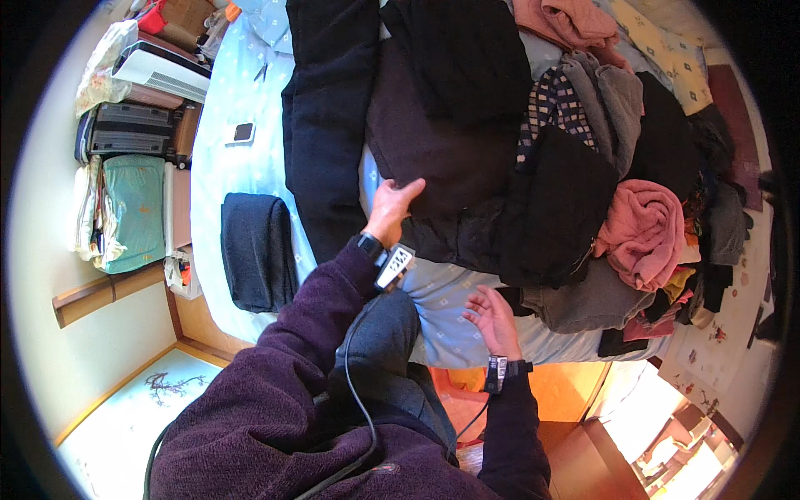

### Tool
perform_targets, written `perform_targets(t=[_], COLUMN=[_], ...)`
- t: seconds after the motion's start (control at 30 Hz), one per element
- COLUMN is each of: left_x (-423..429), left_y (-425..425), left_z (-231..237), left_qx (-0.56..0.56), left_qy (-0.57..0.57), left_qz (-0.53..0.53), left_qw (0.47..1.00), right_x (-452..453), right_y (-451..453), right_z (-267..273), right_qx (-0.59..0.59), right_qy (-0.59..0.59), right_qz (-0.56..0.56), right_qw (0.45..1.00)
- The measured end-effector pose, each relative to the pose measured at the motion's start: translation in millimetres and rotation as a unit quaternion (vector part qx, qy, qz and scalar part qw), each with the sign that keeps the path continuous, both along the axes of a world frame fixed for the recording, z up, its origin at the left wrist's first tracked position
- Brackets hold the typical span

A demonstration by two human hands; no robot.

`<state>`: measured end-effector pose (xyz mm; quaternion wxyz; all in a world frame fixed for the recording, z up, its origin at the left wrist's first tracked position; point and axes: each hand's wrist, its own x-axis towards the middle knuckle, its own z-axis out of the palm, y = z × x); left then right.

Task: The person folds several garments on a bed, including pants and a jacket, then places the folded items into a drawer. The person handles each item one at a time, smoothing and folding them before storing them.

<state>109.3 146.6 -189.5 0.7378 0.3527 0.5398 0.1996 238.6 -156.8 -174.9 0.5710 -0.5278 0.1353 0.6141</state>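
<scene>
My left hand (392, 209) lies on the near left edge of a dark brown garment (437, 144), thumb spread on top; whether its fingers grip the cloth is hidden. Black trousers (328, 125) stretch lengthwise just left of it. My right hand (494, 319) hovers over the bed's near edge, fingers loosely curled and apart, with nothing in it. A black garment (462, 56) overlaps the far part of the brown one. Farther left, a folded dark grey garment (259, 250) rests on the light blue bedsheet (212, 169).
To the right are heaped clothes, among them a pink garment (647, 234), a grey garment (584, 300) and a checked one (553, 115). A small white device (240, 133) lies on the sheet. Suitcases (131, 128) and a green bag (134, 212) line the left wall.
</scene>
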Motion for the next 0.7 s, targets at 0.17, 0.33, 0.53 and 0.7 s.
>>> perform_targets(t=[0.17, 0.33, 0.53, 0.7], left_x=[1.0, -3.0, -22.5, -37.8], left_y=[25.6, 39.3, 15.6, 19.5], left_z=[41.0, 68.5, 39.2, 20.4], left_qx=[-0.153, -0.173, -0.039, 0.012], left_qy=[-0.14, -0.174, 0.046, 0.123], left_qz=[0.129, 0.138, -0.091, -0.01], left_qw=[0.97, 0.96, 0.994, 0.992], right_x=[-3.2, 7.8, 29.0, 80.9], right_y=[62.5, 122.2, 157.7, 209.1], right_z=[22.6, 33.2, 39.1, 42.2], right_qx=[0.095, 0.127, 0.03, 0.058], right_qy=[-0.037, -0.061, -0.202, -0.419], right_qz=[0.084, 0.072, 0.09, 0.046], right_qw=[0.991, 0.987, 0.975, 0.905])
